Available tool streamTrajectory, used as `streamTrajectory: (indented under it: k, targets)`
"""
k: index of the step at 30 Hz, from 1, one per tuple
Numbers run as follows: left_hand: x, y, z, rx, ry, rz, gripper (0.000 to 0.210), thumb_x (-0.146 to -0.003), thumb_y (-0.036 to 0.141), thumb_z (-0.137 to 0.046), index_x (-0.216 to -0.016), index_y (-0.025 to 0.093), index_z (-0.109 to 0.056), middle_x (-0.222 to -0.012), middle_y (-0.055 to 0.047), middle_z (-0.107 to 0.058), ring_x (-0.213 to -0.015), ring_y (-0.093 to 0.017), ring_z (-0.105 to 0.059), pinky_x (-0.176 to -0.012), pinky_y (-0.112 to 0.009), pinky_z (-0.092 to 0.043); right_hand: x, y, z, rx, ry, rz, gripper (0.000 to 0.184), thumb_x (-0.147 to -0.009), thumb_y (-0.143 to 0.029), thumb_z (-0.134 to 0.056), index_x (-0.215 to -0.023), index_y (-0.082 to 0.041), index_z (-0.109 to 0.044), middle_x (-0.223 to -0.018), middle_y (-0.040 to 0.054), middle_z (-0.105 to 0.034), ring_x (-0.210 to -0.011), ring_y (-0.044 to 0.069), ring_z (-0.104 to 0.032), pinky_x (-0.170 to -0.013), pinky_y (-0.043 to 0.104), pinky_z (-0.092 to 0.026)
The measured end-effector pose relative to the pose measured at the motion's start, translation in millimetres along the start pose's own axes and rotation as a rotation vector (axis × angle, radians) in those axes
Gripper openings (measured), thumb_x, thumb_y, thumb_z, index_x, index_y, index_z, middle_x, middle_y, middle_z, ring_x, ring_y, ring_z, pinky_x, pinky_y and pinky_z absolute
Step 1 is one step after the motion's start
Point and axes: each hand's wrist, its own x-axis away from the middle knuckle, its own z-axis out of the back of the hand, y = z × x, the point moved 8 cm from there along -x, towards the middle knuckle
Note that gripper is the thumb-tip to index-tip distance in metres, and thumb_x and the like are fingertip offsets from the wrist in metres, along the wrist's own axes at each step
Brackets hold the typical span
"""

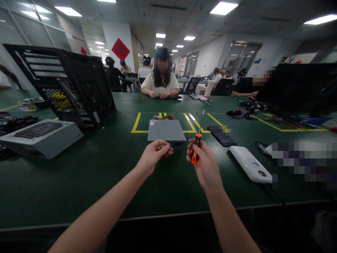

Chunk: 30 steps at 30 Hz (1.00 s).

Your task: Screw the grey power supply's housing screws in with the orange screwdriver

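My right hand (205,160) is wrapped round the orange and black handle of a screwdriver (196,147), its thin metal shaft pointing up and away from me. My left hand (157,153) is closed in a pinch just in front of a grey computer power supply (166,130). Whatever lies between those fingertips, if anything, is too small to make out. The power supply lies flat on the green table, a bundle of coloured cables (168,117) at its far side and a dark socket (179,143) on the face towards me.
A black computer case (86,84) stands at the left, behind a second power supply (43,135). To the right lie a dark phone (222,135), a white power bank (250,163) and tangled cables (254,107). Yellow tape (135,123) marks the table. Another person sits opposite.
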Motion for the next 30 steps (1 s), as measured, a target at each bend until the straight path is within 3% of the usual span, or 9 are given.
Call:
streamTrajectory:
  k: [3,8,15,20,30]
  targets:
    - [-8,-26,-16.9,0.26,0.026,0.154,0.015,-0.077,0.011,-0.059,-0.092,0.015,-0.061,-0.082,-0.004,-0.067,-0.067,-0.008,-0.062,-0.06,-0.017,-0.046,54,28,9,-0.106,0.027,-0.209,0.033,-0.067,-0.037,-0.068,-0.094,-0.02,-0.06,-0.076,-0.0016,-0.056,-0.059,0.007,-0.05,-0.046,0.017,-0.039]
    - [0,-40,-13.6,0.402,0.002,0.255,0.014,-0.081,0.008,-0.055,-0.092,0.013,-0.063,-0.088,-0.007,-0.067,-0.072,-0.008,-0.064,-0.062,-0.017,-0.049,106,74,4,-0.146,0.03,-0.477,0.047,-0.067,-0.051,-0.066,-0.1,-0.019,-0.056,-0.062,-0.0043,-0.053,-0.042,0.004,-0.04,-0.035,0.015,-0.025]
    - [0,-37,-9.8,0.456,-0.104,0.237,0.004,-0.08,0.015,-0.06,-0.08,0.012,-0.064,-0.09,-0.005,-0.067,-0.075,-0.008,-0.063,-0.065,-0.017,-0.049,111,85,-9,-0.176,0.009,-0.552,0.048,-0.066,-0.052,-0.066,-0.097,-0.016,-0.054,-0.055,-0.0051,-0.052,-0.036,0.003,-0.036,-0.034,0.016,-0.021]
    - [3,-36,-11.8,0.465,-0.179,0.246,0.009,-0.078,0.022,-0.063,-0.078,0.013,-0.064,-0.084,-0.004,-0.067,-0.073,-0.009,-0.062,-0.064,-0.017,-0.049,113,89,-15,-0.152,-0.076,-0.565,0.044,-0.071,-0.051,-0.062,-0.095,-0.015,-0.054,-0.053,-0.0039,-0.053,-0.034,0.003,-0.036,-0.033,0.015,-0.019]
    - [6,-34,-17.2,0.415,-0.253,0.248,0.018,-0.069,0.027,-0.072,-0.074,0.012,-0.064,-0.077,-0.004,-0.066,-0.065,-0.007,-0.06,-0.059,-0.016,-0.049,112,89,-13,-0.13,-0.086,-0.568,0.044,-0.072,-0.051,-0.061,-0.097,-0.017,-0.049,-0.053,-0.0037,-0.055,-0.033,0.002,-0.032,-0.033,0.016,-0.014]
